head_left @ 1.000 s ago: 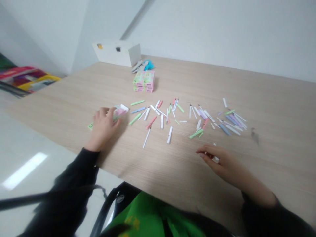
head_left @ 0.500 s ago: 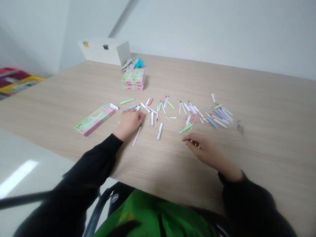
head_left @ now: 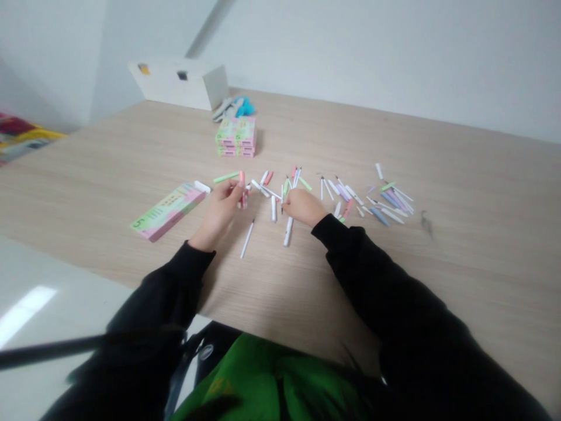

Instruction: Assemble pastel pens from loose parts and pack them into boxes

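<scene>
My left hand is closed around a pink pen barrel, held upright just above the table. Fingers curled down, my right hand is among the scattered pen parts; whether its fingertips hold a part is hidden. A white pen barrel shows just below that hand, and another white barrel lies to its left. Between my hands, nearer to me, is a thin white pen refill with a dark tip. A light green barrel lies beyond my left hand.
Left of my left hand lies a pink and green pen box with its end flap open. Several similar boxes are stacked farther back, before grey-blue gloves and a white box. More pen parts spread to the right.
My left hand has lifted off the table with the pink barrel. My right hand has moved left and farther out, from bare tabletop to the middle pen parts.
</scene>
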The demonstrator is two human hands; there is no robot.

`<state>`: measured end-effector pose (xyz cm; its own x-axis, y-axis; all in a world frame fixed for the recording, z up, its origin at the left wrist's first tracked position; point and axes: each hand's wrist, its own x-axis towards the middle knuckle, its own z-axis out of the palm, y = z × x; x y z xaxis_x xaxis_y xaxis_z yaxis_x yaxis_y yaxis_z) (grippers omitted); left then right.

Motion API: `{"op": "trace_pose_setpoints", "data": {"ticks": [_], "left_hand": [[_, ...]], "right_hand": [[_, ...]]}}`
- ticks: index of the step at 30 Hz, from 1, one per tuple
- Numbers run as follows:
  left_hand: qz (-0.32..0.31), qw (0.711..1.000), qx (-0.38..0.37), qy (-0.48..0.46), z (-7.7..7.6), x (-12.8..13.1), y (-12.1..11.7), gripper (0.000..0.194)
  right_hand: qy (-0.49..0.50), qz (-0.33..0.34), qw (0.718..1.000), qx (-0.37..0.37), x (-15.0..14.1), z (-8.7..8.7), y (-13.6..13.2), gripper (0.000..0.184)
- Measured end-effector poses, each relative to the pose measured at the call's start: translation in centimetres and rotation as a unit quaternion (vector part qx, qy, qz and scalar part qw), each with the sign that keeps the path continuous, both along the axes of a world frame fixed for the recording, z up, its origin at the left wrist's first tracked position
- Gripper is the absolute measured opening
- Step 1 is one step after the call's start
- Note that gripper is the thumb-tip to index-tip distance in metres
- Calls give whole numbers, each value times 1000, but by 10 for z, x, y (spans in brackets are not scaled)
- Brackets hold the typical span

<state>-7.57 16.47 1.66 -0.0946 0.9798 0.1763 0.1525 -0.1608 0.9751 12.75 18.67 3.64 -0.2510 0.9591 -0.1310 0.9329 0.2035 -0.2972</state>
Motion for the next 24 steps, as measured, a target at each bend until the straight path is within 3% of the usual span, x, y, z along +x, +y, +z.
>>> {"op": "trace_pose_setpoints", "data": {"ticks": [7, 15, 21, 24], "left_hand": [[-87, 964, -142, -206, 6, 3, -5, 26], [-108, 915, -211, -327, 19, 8, -12, 25], [-131, 909, -202, -339, 17, 11, -15, 21], [-145, 900, -209, -354, 18, 18, -21, 20]], "right_hand": [[-11, -7, 1000, -5, 1, -4, 6, 28], [-15, -32, 999, 12, -5, -17, 11, 25], [8, -46, 997, 55, 2, 0, -8, 25], [123, -21, 987, 101, 19, 13, -28, 21]]}}
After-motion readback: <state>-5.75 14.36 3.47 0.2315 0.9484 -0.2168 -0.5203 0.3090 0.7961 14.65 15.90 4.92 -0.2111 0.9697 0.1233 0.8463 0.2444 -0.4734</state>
